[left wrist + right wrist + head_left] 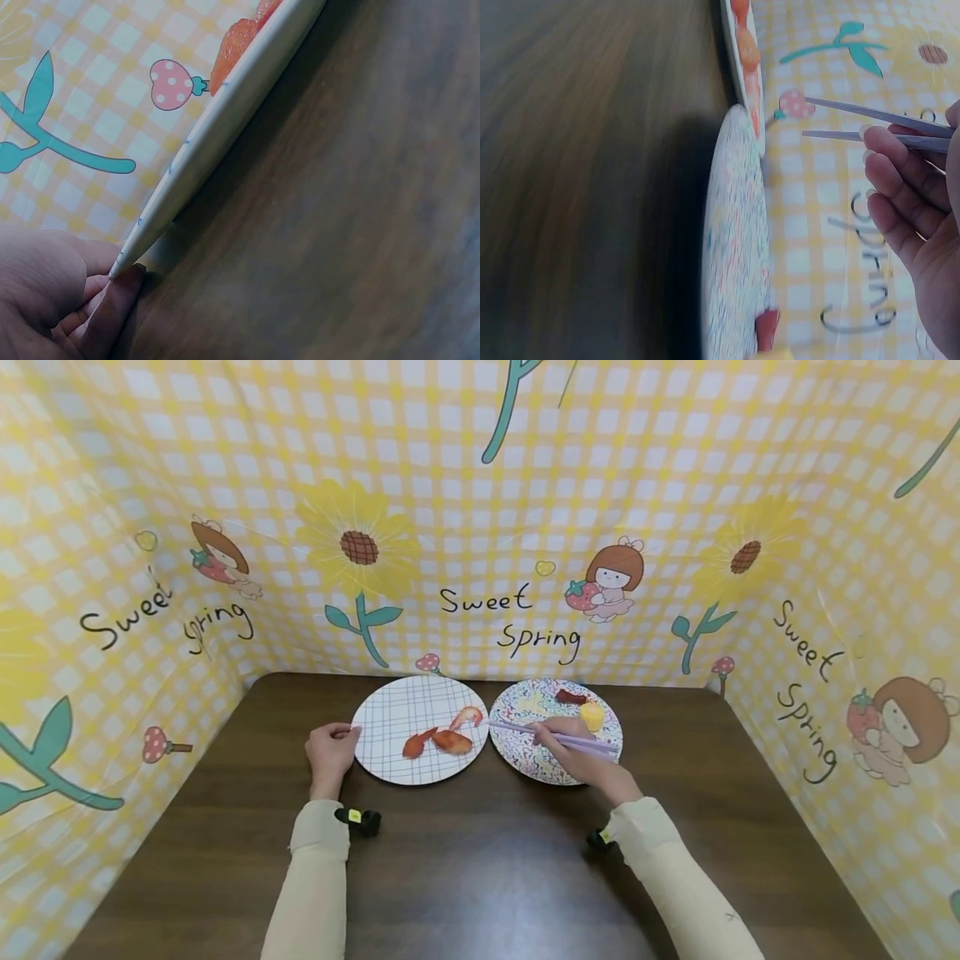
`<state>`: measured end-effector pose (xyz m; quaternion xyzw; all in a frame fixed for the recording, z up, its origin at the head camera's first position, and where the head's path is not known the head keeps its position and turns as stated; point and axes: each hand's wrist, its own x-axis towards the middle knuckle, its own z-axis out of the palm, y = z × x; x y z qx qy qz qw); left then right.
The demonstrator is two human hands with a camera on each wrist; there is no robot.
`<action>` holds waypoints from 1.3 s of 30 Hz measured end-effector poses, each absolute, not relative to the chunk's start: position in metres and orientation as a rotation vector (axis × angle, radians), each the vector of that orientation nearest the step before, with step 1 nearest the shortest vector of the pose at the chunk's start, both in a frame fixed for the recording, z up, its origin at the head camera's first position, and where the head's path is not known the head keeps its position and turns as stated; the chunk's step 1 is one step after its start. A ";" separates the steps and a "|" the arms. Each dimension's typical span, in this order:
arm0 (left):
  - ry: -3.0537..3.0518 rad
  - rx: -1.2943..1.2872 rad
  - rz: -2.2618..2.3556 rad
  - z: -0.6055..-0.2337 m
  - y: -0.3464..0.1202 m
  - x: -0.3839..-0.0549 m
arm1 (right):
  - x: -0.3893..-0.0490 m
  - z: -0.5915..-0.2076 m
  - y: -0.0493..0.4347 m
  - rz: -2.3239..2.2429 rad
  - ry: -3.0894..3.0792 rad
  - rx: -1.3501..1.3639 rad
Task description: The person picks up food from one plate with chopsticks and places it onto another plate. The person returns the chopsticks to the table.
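Observation:
My left hand [332, 755] pinches the left rim of a white plate [384, 747] with blue grid lines; the left wrist view has thumb and fingers on the edge. On this plate lie a shrimp [468, 717] and orange-brown food pieces [452, 742]. With curled fingers my right hand [573, 753] holds lilac chopsticks [512, 727] above a speckled plate [522, 762]. In the right wrist view the chopstick tips stand apart with nothing between them. The speckled plate bears a round yellow piece [592, 717], a dark red piece [572, 697] and a pale yellowish patch.
Both plates sit side by side, rims nearly meeting, towards the back of a dark wooden table [480, 868]. A yellow checked cloth [480, 527] with printed flowers stands as walls behind and at both sides.

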<state>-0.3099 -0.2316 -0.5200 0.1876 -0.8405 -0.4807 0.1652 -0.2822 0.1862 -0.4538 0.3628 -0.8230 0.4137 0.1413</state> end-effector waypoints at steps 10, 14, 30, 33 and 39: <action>-2.405 0.551 -1.382 -0.521 -0.232 -0.312 | -0.280 -0.465 0.251 1.114 -2.324 0.887; -2.405 0.570 -1.397 -0.520 -0.232 -0.312 | -0.281 -0.467 0.269 1.076 -2.237 0.837; -2.414 0.556 -1.359 -0.523 -0.232 -0.313 | -0.275 -0.472 0.289 0.733 -2.292 0.637; -2.412 0.560 -1.353 -0.523 -0.233 -0.313 | -0.276 -0.474 0.289 0.684 -2.310 0.606; -2.397 0.549 -1.330 -0.523 -0.232 -0.315 | -0.275 -0.474 0.291 0.573 -2.322 0.576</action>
